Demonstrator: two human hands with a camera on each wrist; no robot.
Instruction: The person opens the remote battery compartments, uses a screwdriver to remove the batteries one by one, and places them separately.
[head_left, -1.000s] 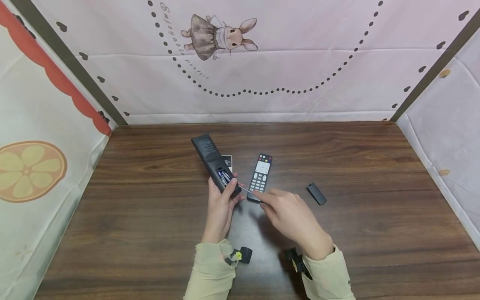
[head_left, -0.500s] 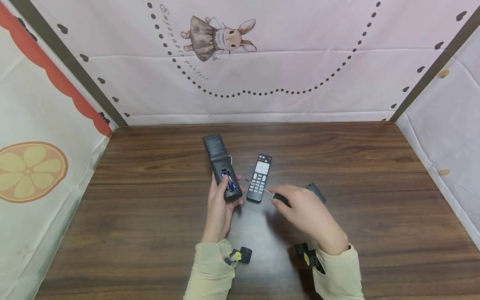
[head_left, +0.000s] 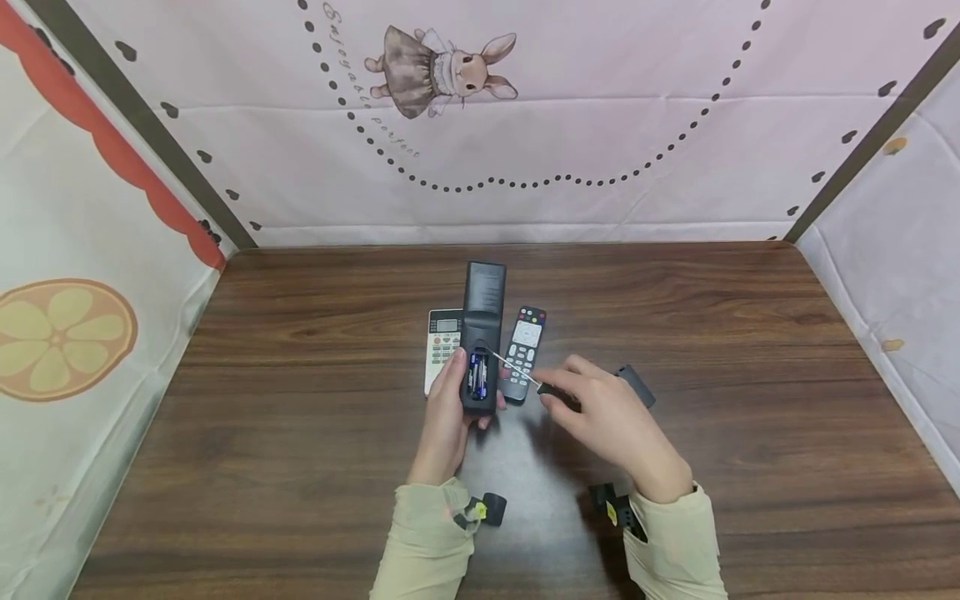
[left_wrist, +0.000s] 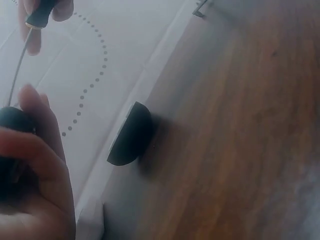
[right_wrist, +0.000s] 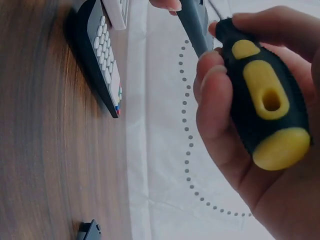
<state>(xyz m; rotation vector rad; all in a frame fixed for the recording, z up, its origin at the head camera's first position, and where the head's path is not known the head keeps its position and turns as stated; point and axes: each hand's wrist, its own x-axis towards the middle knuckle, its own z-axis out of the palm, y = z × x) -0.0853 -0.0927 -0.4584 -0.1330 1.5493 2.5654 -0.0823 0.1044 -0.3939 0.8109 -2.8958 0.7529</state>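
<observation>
My left hand grips a black remote control by its lower end, back side up. Its battery compartment is uncovered, and blue batteries lie inside. My right hand holds a screwdriver by its black and yellow handle. The thin metal shaft slants up to the left, its tip at the upper edge of the battery compartment in the head view. In the left wrist view the screwdriver's shaft reaches down to the remote's end beside my left fingers.
Another remote lies buttons up just right of the held one. A white remote with a small screen lies to its left, partly covered. A small black cover rests on the table beyond my right hand. Fabric walls stand around the table.
My left hand has turned the remote upright and shifted it right, uncovering more of the white remote. The screwdriver pulled back from the remote, then its tip came up to the battery compartment again.
</observation>
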